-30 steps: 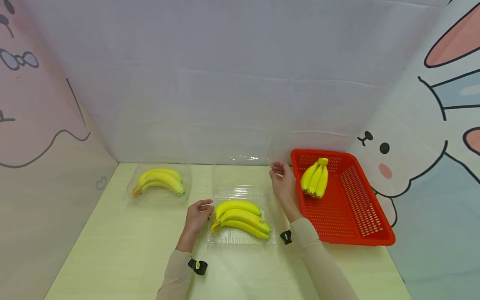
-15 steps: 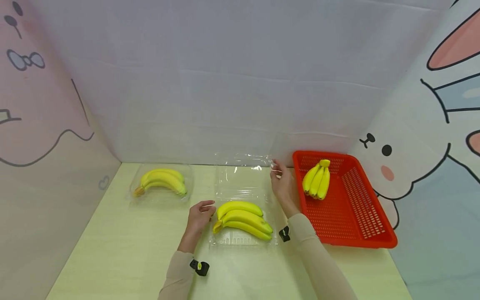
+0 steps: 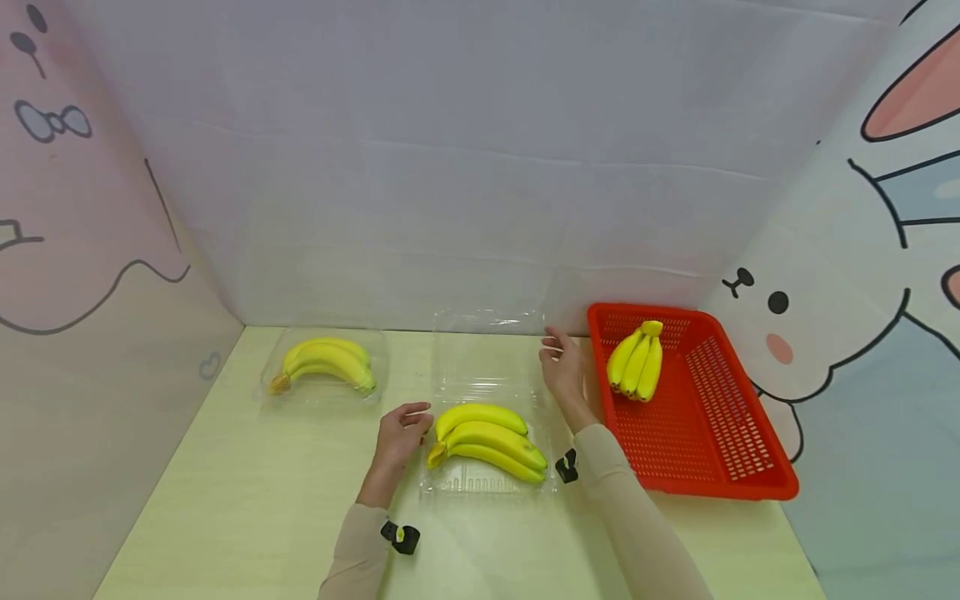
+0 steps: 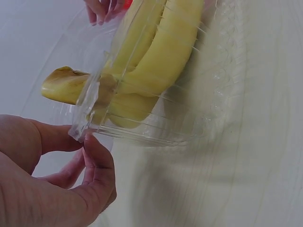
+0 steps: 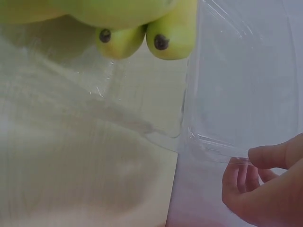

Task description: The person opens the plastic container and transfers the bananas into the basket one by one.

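Note:
A clear plastic clamshell container (image 3: pixel 487 485) stands with its lid (image 3: pixel 487 354) raised at the back. In its base lies a bunch of yellow bananas (image 3: pixel 491 437), stem toward the left. My left hand (image 3: pixel 397 433) pinches the left rim of the base between thumb and forefinger; the left wrist view shows this rim (image 4: pixel 83 116) up close. My right hand (image 3: pixel 564 367) is at the right edge of the lid. In the right wrist view, the thumb and forefinger of that hand (image 5: pixel 265 177) pinch the lid's thin edge.
A second clear container (image 3: pixel 273 400) with bananas (image 3: pixel 326 362) stands at the back left. On the right, a red plastic basket (image 3: pixel 705 487) holds another banana bunch (image 3: pixel 636 362). A pale cloth wall (image 3: pixel 480 208) rises behind the table (image 3: pixel 247 500).
Both hands keep their grips and have barely moved. Glints on the raised lid have shifted, and its tilt seems slightly different. The whole head view has drifted a little.

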Demonstrator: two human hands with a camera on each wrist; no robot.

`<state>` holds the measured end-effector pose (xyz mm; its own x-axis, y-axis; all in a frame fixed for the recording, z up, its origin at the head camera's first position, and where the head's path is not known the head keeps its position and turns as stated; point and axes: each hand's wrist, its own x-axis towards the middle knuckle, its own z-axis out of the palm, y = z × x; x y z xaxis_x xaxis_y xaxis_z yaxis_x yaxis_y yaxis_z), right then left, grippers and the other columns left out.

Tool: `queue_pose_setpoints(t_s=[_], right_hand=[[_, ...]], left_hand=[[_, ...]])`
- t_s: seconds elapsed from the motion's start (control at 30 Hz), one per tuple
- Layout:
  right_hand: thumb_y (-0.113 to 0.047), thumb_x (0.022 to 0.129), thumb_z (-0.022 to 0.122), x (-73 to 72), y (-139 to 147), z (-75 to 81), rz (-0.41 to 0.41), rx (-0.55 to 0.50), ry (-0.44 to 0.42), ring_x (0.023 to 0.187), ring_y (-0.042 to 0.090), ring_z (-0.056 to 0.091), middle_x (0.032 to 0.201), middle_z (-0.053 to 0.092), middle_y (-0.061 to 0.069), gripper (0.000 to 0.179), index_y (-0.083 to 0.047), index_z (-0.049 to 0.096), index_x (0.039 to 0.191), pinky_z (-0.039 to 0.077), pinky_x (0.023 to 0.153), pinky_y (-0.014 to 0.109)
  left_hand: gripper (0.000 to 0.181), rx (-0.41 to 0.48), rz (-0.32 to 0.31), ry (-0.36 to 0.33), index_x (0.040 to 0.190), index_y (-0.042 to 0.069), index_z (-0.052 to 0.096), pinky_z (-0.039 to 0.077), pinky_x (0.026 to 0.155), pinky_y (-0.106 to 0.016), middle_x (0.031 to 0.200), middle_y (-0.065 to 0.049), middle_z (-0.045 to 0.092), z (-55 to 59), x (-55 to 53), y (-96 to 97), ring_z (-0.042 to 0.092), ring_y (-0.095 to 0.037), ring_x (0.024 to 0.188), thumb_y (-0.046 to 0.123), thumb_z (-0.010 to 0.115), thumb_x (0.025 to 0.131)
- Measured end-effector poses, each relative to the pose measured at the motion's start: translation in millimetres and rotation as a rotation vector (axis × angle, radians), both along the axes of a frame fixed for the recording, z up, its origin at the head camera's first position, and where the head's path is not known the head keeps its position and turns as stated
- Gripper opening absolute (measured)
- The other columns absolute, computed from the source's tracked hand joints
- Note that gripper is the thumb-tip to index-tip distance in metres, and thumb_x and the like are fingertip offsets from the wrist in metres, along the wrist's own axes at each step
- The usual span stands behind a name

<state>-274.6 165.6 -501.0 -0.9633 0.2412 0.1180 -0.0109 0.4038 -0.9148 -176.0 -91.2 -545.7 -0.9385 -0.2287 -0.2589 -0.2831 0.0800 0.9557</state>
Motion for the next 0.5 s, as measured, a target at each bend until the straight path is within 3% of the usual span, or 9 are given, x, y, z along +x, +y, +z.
queue_pose_setpoints(t_s=[0.5], right_hand=[[0.009, 0.093, 0.060, -9.3, -1, -12.0, -0.045, -0.074, -0.076, 0.109, 0.041, 0.067, 0.118, 0.068, 0.028, 0.042, 0.003, 0.064, 0.134, 0.054, 0.099, 0.044]], left_hand=[[0.026, 0.012, -0.011, 0.010, 0.121, -0.009, 0.068, 0.050, 0.060, -0.020, 0.102, -0.020, 0.069, 0.9, 0.6, -1.4, 0.059, -0.015, 0.081, -0.001, 0.065, 0.097]])
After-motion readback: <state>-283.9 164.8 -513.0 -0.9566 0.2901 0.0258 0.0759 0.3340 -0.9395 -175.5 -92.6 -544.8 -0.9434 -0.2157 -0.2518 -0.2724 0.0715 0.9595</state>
